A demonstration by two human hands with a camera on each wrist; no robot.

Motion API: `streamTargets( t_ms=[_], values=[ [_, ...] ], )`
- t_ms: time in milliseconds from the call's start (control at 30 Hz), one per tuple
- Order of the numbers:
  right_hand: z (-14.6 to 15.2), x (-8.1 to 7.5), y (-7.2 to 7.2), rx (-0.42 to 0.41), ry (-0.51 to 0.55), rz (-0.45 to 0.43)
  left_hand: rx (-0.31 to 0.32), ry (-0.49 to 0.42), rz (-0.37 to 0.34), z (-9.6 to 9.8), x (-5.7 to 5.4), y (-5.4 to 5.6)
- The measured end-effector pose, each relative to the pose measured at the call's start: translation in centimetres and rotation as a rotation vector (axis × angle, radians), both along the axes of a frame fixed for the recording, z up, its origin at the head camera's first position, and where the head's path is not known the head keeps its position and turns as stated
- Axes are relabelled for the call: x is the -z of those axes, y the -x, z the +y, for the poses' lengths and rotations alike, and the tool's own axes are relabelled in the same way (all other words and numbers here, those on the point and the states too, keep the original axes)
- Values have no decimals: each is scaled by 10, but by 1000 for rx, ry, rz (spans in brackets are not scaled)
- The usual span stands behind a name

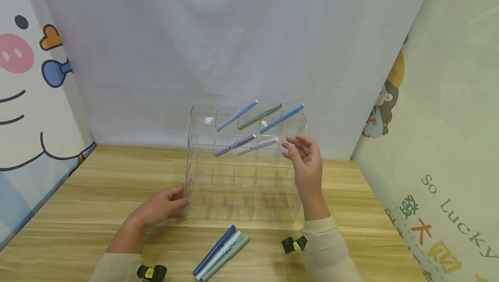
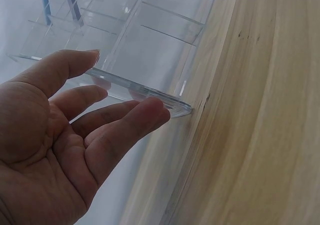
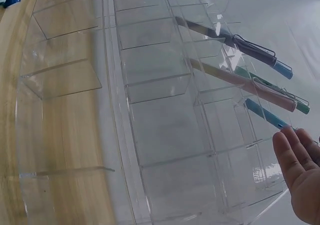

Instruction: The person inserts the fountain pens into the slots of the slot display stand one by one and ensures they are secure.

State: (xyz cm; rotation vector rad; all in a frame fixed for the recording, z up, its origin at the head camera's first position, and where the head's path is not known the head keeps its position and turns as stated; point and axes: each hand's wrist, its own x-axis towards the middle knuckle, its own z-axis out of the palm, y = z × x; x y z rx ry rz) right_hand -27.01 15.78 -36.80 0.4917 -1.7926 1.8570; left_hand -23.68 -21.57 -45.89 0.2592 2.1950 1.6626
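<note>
A clear acrylic rack (image 1: 243,177) with rows of small compartments stands on the table. Slanted in its top row are a periwinkle pen (image 1: 237,115), a green pen (image 1: 260,116) and a blue pen (image 1: 282,118). The row below holds a purple pen (image 1: 234,145) and a pale pink pen (image 1: 258,146). My right hand (image 1: 306,160) is just right of the pink pen, its fingers loosely bent and nothing between them. Low on the rack's left side, my left hand (image 1: 161,206) rests its fingertips at the side panel (image 2: 145,89), thumb apart from the fingers.
In front of the rack lie a dark blue pen (image 1: 214,251), a light blue pen (image 1: 219,256) and a grey-green pen (image 1: 227,258), side by side. The wooden table (image 1: 351,238) meets a white curtain (image 1: 136,65) behind, with printed cloths on both sides.
</note>
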Motion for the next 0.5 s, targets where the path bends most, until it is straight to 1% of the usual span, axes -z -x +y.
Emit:
streamTargets(
  t_ms=[133, 233, 367, 500],
  values=[
    [9, 3, -10, 17, -2, 20, 6, 0, -4, 0, -1, 0],
    [15, 6, -18, 10, -5, 51, 14, 0, -1, 0, -1, 1],
    [25, 9, -27, -33, -28, 98, 18, 4, 3, -1, 0, 1],
    [33, 14, -32, -80, -56, 125, 14, 6, -6, -1, 1, 1]
  ],
)
